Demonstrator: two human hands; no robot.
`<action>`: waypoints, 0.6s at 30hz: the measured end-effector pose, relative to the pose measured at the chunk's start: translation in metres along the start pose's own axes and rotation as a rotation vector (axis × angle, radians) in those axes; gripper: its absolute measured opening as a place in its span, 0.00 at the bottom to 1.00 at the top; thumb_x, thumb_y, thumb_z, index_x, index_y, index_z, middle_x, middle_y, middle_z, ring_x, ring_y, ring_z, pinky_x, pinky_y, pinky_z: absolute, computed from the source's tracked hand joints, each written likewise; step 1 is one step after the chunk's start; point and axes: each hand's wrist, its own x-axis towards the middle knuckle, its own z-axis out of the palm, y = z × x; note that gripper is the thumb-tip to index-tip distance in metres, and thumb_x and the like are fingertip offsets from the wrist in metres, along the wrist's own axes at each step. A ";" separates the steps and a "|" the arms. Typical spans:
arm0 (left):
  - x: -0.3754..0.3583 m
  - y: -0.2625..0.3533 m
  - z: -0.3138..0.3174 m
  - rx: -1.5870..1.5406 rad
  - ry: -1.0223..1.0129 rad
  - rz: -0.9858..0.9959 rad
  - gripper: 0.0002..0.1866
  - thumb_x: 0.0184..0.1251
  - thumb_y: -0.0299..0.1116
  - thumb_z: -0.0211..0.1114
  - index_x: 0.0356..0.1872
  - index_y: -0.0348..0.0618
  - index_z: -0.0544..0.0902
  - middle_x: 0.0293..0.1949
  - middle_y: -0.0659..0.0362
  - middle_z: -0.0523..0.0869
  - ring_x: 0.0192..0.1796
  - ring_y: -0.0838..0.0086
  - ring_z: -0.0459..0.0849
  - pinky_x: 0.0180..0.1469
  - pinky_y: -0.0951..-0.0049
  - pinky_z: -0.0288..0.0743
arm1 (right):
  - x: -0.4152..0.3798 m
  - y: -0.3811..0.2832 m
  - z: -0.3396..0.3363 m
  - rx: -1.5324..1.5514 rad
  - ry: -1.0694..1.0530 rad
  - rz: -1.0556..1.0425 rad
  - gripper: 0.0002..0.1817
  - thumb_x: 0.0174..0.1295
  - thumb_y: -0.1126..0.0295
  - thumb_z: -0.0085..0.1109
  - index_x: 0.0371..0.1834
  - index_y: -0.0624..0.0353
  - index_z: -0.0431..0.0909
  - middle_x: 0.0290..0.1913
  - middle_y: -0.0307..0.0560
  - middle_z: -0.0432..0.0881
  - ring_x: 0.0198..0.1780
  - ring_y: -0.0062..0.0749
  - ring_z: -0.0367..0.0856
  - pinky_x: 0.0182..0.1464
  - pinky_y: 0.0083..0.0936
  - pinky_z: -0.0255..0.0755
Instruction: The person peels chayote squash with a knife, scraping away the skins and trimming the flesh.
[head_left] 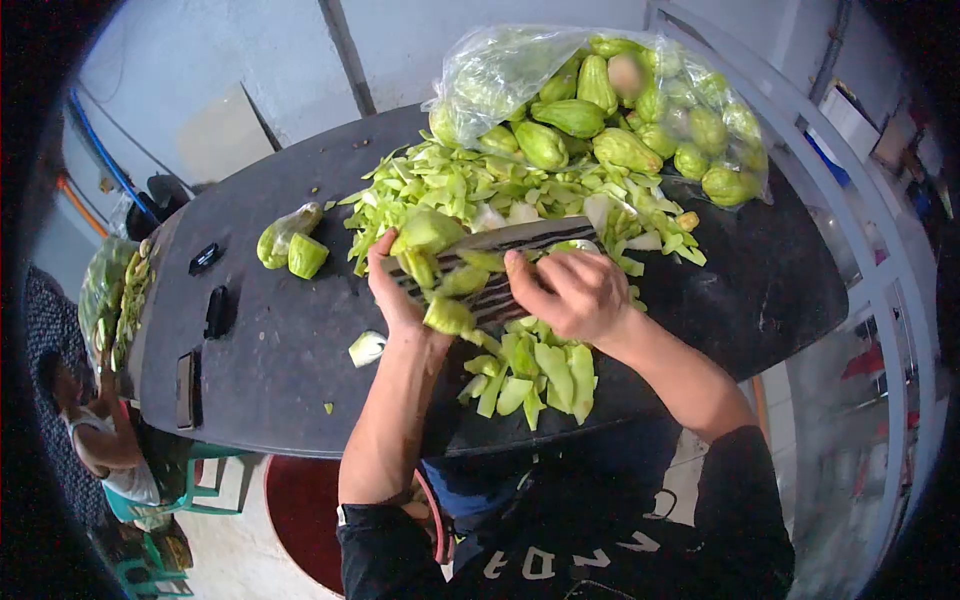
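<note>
A striped cutting board (545, 233) is tilted above the table. My left hand (397, 300) grips its left end, the thumb up at the edge. Cut chayote pieces (450, 315), smeared by motion, tumble along the board's left part and off its front edge. Over the board's right side, my right hand (575, 292) is closed, knuckles up; whatever its fingers hold is hidden. Below the board lies a small heap of pale green slices (550, 372). Behind the board spreads a larger pile of chayote slices (430, 185).
A clear plastic bag (500, 75) spills whole chayotes (570, 117) at the back. Cut chayotes (285, 238), two small black objects (216, 312) and a phone-like object (188, 390) lie left. A red tub (300, 530) stands below the dark table (270, 400). Another person (115, 440) sits far left.
</note>
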 end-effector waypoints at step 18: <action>0.003 0.002 -0.001 0.160 -0.062 0.070 0.29 0.62 0.54 0.52 0.48 0.35 0.79 0.44 0.48 0.85 0.45 0.56 0.83 0.53 0.56 0.77 | -0.001 0.003 -0.001 0.251 -0.024 0.046 0.28 0.38 0.74 0.66 0.50 0.64 0.81 0.18 0.39 0.65 0.17 0.31 0.71 0.19 0.30 0.67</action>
